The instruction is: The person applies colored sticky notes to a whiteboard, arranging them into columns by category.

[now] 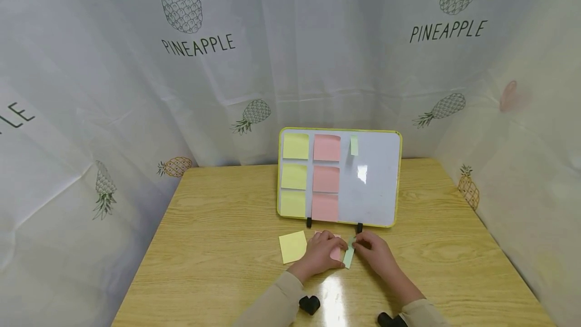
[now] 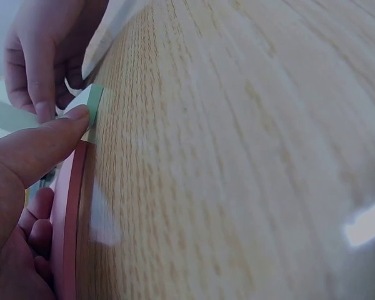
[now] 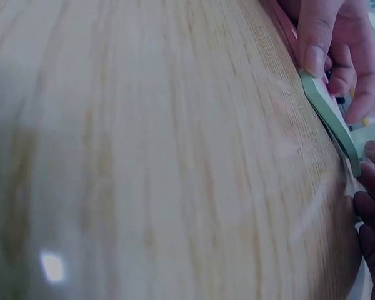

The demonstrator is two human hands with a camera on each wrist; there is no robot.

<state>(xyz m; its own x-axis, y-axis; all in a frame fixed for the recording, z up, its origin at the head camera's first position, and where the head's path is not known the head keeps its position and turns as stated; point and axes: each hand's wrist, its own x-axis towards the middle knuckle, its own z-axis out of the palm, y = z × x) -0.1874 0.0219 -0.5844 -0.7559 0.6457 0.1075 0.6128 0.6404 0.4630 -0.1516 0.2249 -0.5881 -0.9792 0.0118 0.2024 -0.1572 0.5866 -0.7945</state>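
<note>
A narrow pad of green sticky notes (image 1: 348, 259) lies on the table in front of the whiteboard. My left hand (image 1: 321, 253) reaches over a pink sticky note pad (image 1: 336, 253) and holds the green pad, its thumb on the near end. From the right, my right hand (image 1: 375, 252) pinches the top green sticky note (image 3: 370, 132) between thumb and finger; this sheet lifts away from the pad in the right wrist view. A yellow sticky note pad (image 1: 292, 247) lies left of my left hand, which partly hides the pink pad.
The whiteboard (image 1: 376, 185) stands behind on black feet. It bears a column of yellow notes (image 1: 295, 175), a column of pink notes (image 1: 326, 179) and one narrow green note (image 1: 354, 146) at the top. Black objects (image 1: 310, 305) show by both sleeves. A pineapple-print curtain (image 1: 308, 64) surrounds the table.
</note>
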